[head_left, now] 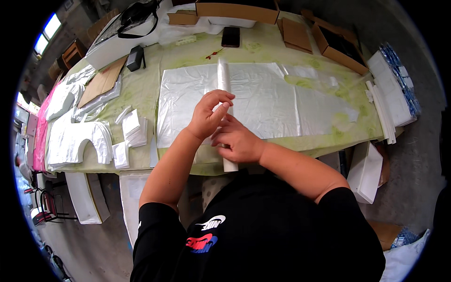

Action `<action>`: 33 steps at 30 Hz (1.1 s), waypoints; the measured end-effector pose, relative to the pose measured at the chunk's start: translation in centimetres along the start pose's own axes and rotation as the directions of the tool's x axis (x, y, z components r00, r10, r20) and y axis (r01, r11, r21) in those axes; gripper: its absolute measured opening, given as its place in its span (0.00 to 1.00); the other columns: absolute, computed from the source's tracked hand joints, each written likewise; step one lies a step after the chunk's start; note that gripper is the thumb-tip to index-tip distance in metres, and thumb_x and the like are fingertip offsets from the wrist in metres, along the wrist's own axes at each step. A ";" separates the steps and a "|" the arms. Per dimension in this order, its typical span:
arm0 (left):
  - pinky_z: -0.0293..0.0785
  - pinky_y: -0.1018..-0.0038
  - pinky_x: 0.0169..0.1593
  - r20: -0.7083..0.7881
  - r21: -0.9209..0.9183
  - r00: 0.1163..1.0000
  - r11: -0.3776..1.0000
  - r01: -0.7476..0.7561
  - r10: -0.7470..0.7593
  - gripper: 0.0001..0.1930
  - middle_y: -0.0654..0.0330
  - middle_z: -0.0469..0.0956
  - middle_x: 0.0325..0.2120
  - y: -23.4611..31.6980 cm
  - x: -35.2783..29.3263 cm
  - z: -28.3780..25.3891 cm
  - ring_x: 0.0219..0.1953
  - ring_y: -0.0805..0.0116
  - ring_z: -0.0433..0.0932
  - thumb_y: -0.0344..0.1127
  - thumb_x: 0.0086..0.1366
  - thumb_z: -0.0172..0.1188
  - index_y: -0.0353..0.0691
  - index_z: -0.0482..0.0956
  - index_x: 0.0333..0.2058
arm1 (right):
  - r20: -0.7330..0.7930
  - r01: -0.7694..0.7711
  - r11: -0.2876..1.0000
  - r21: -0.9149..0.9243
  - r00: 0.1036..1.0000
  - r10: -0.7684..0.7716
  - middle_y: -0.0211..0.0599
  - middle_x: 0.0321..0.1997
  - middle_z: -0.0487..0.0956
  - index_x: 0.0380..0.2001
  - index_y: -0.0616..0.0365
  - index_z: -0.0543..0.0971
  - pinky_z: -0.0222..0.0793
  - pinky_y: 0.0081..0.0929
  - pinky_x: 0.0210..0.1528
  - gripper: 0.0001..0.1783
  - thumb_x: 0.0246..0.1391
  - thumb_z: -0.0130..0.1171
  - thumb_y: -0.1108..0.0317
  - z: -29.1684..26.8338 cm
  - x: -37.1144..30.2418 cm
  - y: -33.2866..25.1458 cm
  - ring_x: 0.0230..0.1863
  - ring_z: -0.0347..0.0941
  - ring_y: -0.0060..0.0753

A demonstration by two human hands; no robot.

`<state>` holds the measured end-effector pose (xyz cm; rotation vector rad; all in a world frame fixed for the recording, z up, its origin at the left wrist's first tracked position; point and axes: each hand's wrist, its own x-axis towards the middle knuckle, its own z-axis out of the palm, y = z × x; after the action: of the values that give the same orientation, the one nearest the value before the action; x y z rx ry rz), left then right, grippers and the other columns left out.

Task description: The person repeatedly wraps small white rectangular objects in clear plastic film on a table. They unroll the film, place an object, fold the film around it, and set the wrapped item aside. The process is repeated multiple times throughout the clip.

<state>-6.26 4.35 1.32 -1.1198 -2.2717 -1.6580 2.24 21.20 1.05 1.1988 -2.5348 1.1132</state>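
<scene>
A long white roll of plastic film (223, 75) lies lengthwise in front of me, its near end sticking out past the table edge by my body. Under it spreads a wide sheet of thin clear plastic film (183, 94). My left hand (210, 113) is over the middle of the roll, fingers bent and thumb apart from them. Just nearer to me, my right hand (238, 142) reaches across the roll from the right, its fingers bent and spread, close to the left hand. Neither hand visibly grips anything; whether the fingers press on the roll is hard to see.
White folded plastic pieces (80, 141) and small white packets (134, 129) lie at left, near a cardboard sheet (103, 82) and a dark grey box-like object (135, 58). A phone (230, 36) lies ahead. Cardboard boxes (338, 47) line the far right, with white strips (381, 113) nearer.
</scene>
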 end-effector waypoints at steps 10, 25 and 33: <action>0.72 0.56 0.57 -0.147 0.722 0.981 0.665 0.192 -0.125 0.10 0.62 0.86 0.46 2.2 -3.5 -3.8 0.56 0.57 0.79 0.42 0.61 0.68 0.45 0.86 0.38 | -0.132 0.236 0.942 0.237 0.969 -0.210 0.35 0.36 0.81 0.36 0.53 0.83 0.72 0.48 0.55 0.11 0.47 0.65 0.74 0.9 -1.0 -3.3 0.45 0.78 0.43; 0.54 0.57 0.75 -0.399 0.757 0.566 0.089 0.648 -0.721 0.55 0.41 0.57 0.72 -0.4 -2.4 -8.8 0.73 0.42 0.58 0.58 0.64 0.64 0.39 0.41 0.77 | -0.128 0.041 0.932 0.359 0.992 0.006 0.38 0.33 0.82 0.37 0.56 0.84 0.75 0.36 0.40 0.11 0.48 0.66 0.79 -0.2 -7.0 -2.7 0.37 0.78 0.45; 0.76 0.59 0.60 -0.466 0.561 0.643 0.359 0.746 -0.607 0.50 0.39 0.72 0.62 -2.2 -2.3 -11.3 0.57 0.45 0.78 0.36 0.61 0.66 0.42 0.45 0.76 | -0.170 -0.004 0.915 0.403 0.982 0.079 0.37 0.34 0.83 0.38 0.56 0.85 0.76 0.35 0.42 0.11 0.50 0.66 0.78 -1.2 -8.5 -2.8 0.38 0.80 0.44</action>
<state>-9.61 -6.83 2.96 0.2390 -2.9976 -0.6609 9.72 26.14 0.13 1.0585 -2.2683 1.7326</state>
